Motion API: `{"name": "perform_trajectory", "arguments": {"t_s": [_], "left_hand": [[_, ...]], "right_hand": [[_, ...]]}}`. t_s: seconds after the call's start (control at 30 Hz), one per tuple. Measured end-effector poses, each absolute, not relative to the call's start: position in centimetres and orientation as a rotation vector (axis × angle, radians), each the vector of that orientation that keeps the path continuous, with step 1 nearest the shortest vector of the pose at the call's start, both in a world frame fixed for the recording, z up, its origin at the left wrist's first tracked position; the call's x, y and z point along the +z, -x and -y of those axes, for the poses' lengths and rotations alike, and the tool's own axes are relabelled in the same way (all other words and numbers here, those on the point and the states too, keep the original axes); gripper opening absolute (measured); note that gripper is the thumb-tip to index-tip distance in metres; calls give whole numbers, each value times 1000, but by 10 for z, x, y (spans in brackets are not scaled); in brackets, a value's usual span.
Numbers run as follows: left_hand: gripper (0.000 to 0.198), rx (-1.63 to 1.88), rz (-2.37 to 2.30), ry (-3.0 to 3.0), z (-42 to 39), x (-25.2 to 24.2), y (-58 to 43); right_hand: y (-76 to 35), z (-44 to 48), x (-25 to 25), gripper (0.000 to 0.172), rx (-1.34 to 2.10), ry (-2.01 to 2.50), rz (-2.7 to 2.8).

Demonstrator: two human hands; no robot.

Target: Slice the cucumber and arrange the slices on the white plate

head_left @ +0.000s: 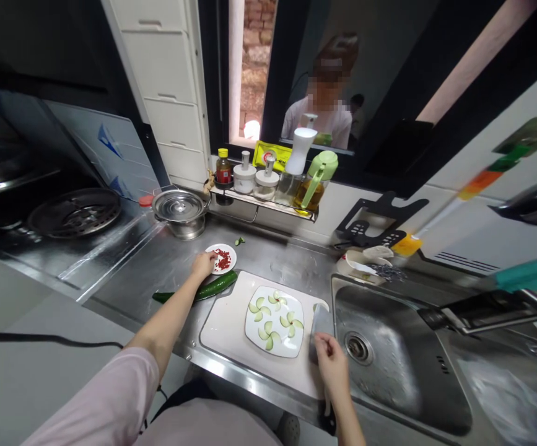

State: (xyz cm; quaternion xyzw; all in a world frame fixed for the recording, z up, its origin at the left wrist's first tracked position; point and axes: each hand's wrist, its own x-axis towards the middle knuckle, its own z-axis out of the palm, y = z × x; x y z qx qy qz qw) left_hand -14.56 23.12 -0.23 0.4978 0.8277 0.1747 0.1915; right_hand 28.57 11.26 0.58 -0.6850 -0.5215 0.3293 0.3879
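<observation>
My left hand (203,265) reaches to a small white dish (232,253) of small red berries (223,259). Its fingers are pressed together at the dish's left side; anything between them is too small to make out. My right hand (331,359) hovers over the knife (323,321) at the cutting board's right edge, thumb and fingers pinched, contents unclear. On the white cutting board (224,328) lies a square white plate (254,341) with several pinwheels of pale green cucumber slices (268,334). A red spot shows in the far pinwheel. A long cucumber (215,287) lies left of the board, partly behind my left forearm.
The sink (389,347) is to the right, with a faucet (454,316) reaching over it. A lidded steel pot (181,210) stands back left, beside the stove (75,214). A condiment rack (268,203) hangs at the back wall. Green scraps (239,241) lie behind the dish.
</observation>
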Motion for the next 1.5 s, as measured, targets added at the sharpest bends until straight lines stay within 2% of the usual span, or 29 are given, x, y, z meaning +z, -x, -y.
{"name": "perform_trajectory", "arguments": {"t_s": [0.2, 0.5, 0.63, 0.77, 0.9, 1.0, 1.07, 1.23, 1.4, 1.5], "left_hand": [[24, 308, -2312, -1521, -254, -10, 144], [3, 516, -2205, -1404, -262, -16, 148], [9, 721, -2176, -1243, -260, -13, 147], [5, 1163, -2130, -871, -255, -5, 141], [11, 1455, -2027, -584, -248, 8, 127], [18, 1563, -1877, -471, -234, 19, 102], [22, 1633, -1559, -366, -220, 26, 78], [38, 1432, -1172, -399, -167, 41, 1], [34, 1173, -1025, -427, -118, 50, -55], [33, 1139, -988, -419, -101, 49, -67]], "right_hand": [[-287, -107, 4, 50, 838, 1783, 1311], [-296, -98, 2, 52, 819, 1812, 1274], [-300, -98, 0, 53, 798, 1828, 1287], [-298, -101, 3, 52, 794, 1792, 1279], [-290, -105, 7, 50, 812, 1758, 1316], [-283, -109, 9, 49, 834, 1729, 1354], [-275, -112, 10, 49, 855, 1690, 1386], [-247, -116, 24, 42, 867, 1587, 1563], [-220, -109, 48, 28, 720, 1412, 1876], [-213, -102, 55, 24, 647, 1343, 1991]]}}
